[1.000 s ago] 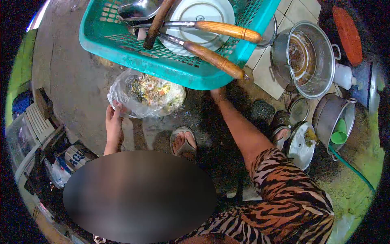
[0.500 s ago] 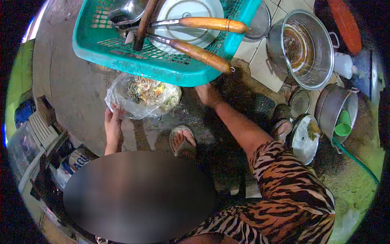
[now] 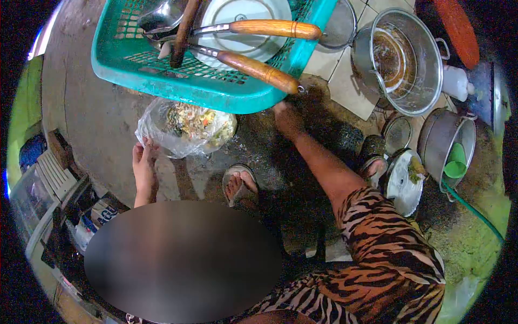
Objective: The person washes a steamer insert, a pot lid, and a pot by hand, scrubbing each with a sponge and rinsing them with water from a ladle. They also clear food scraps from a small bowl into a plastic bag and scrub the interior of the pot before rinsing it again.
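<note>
My left hand (image 3: pixel 143 166) lies palm up on the concrete, its fingertips pinching the near edge of a clear plastic bag (image 3: pixel 186 129) full of food scraps. My right hand (image 3: pixel 286 117) reaches forward to the near rim of a teal plastic basket (image 3: pixel 178 83); its fingers are hidden under that rim. The basket holds a white plate (image 3: pixel 245 21), a metal ladle (image 3: pixel 156 19) and several wooden-handled utensils (image 3: pixel 259 69). It overhangs the far side of the bag.
A steel pot (image 3: pixel 402 59) with brown residue stands at the right on tiles, with a strainer (image 3: pixel 339 24) beside it. Nearby are a smaller pot holding a green cup (image 3: pixel 456 162), lids, a green hose (image 3: pixel 475 213) and my sandalled feet (image 3: pixel 240 186). Boxes clutter the left.
The basket has shifted to the left, away from the steel pot, uncovering more of the strainer. My right hand stayed at its rim. My left hand stayed at the bag.
</note>
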The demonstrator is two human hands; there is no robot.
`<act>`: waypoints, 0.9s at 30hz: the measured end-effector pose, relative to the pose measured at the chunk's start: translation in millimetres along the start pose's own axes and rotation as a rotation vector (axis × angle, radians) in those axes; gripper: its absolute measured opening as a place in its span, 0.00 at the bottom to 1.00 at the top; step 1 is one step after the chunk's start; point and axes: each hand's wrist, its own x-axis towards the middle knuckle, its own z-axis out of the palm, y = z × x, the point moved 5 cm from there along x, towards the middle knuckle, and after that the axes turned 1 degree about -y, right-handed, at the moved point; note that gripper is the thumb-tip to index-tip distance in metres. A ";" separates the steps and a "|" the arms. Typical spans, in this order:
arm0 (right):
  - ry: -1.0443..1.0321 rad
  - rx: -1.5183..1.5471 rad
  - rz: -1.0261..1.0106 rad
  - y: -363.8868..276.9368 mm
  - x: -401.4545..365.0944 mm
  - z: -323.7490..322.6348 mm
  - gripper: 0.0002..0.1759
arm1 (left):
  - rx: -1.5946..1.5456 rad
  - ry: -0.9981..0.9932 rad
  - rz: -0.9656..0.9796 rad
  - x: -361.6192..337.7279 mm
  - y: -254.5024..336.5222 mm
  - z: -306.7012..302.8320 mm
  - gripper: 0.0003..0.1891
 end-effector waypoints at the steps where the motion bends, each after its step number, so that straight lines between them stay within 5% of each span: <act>1: -0.006 0.000 0.000 10.3 1.2 11.2 0.11 | 0.008 0.000 0.002 2.4 -3.6 -2.3 0.12; 4: 0.103 -0.210 -0.050 42.8 11.8 44.7 0.12 | 0.026 -0.035 0.021 0.8 -9.0 -0.3 0.11; 10: -0.041 -0.255 -0.080 49.4 13.6 54.4 0.11 | -0.009 -0.033 0.036 6.2 -3.9 3.1 0.09; 13: 0.191 -0.016 -0.074 56.7 5.5 43.6 0.11 | -0.039 -0.033 0.037 7.7 -5.1 0.3 0.11; 15: -0.146 -0.277 -0.112 55.2 -1.9 47.9 0.11 | -0.032 -0.068 0.055 8.1 -5.5 1.1 0.11; 22: -0.225 0.030 0.059 57.2 -9.8 25.4 0.09 | -0.020 -0.021 0.039 1.3 0.5 3.1 0.13; 25: -0.064 0.169 0.040 65.6 -19.3 14.9 0.08 | 0.018 -0.011 0.045 0.3 0.2 2.2 0.14; 27: -0.100 -0.013 -0.176 61.4 -27.2 20.1 0.08 | 0.024 -0.010 0.045 -1.2 -0.2 1.2 0.14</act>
